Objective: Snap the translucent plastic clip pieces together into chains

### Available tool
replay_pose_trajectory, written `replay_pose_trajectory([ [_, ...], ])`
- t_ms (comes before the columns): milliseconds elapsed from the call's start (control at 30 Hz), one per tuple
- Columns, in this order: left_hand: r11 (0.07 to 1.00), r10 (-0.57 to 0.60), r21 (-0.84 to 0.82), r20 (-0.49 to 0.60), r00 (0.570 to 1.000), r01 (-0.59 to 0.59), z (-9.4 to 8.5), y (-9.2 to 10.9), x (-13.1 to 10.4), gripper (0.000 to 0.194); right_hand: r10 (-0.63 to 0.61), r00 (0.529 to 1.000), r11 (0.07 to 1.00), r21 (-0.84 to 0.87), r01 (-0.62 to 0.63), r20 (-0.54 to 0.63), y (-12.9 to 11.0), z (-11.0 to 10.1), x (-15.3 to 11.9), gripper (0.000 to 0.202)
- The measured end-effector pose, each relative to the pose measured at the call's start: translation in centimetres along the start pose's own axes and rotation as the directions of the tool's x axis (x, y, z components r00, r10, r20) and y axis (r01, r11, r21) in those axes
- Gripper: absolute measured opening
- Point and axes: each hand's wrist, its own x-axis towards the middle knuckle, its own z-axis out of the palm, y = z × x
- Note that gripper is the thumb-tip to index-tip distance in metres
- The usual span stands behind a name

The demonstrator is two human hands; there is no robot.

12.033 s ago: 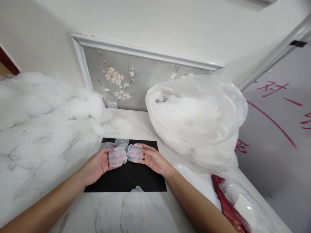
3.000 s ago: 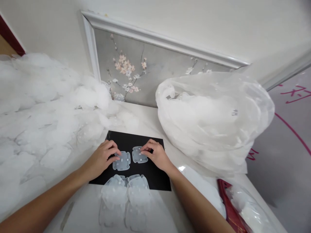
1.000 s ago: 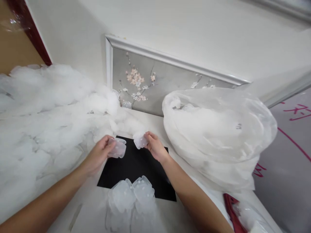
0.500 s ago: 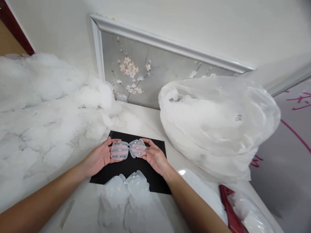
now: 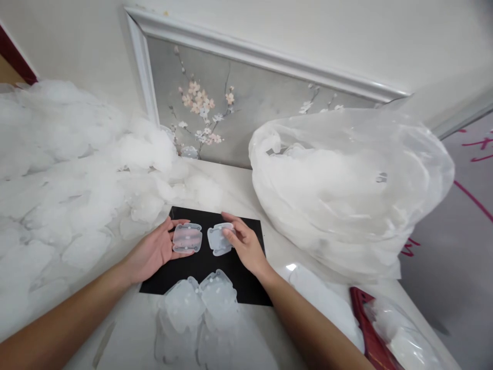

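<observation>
— Piece (image 5: 217,240) in your right hand (image 5: 248,246): what changed there?

— Half a second ago it lay on my flat fingers, its edge almost meeting the other piece (image 5: 187,237). Now my thumb lies over its face, I grasp it, and a gap stands between both.

— And your left hand (image 5: 152,252)?

— Same as then: palm up, holding the other piece on its fingers.

— What does this mean for the work?

— I judge that only my right hand changes its step. Both pieces are above the board (image 5: 246,277), beyond the stacks (image 5: 183,303), so this pair is, I think, still in work.
</observation>
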Motion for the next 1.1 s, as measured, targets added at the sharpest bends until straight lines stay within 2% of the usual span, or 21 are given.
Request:
replay_pose_trajectory([
  [67,1.000,0.001,0.000,-0.011,1.000,-0.001,0.1,0.0,0.0,0.031,0.132,0.990,0.971,0.194,-0.139,0.052,0.0,0.2,-0.1,0.029],
  [167,1.000,0.009,-0.003,-0.012,1.000,-0.009,0.1,0.1,-0.1,0.031,0.264,0.946,0.820,0.472,-0.323,0.188,0.5,0.5,0.0,0.039],
  [267,1.000,0.016,-0.006,-0.012,1.000,-0.016,0.0,0.1,0.0,0.031,0.324,0.912,0.705,0.579,-0.410,0.252,1.0,0.3,0.4,0.047],
  [433,1.000,0.022,-0.010,-0.026,0.999,-0.023,-0.1,0.2,0.0,0.033,0.356,0.893,0.651,0.613,-0.448,0.275,1.4,-0.1,0.8,0.050],
  [867,1.000,-0.003,-0.028,0.021,1.000,0.003,0.0,0.5,-0.3,0.034,0.346,0.897,0.651,0.619,-0.440,0.274,1.3,0.0,0.7,0.048],
  [1100,1.000,-0.011,-0.011,0.056,0.998,0.012,0.2,0.5,-0.5,0.041,0.338,0.893,0.664,0.598,-0.450,0.297,1.2,-0.1,0.6,0.049],
])
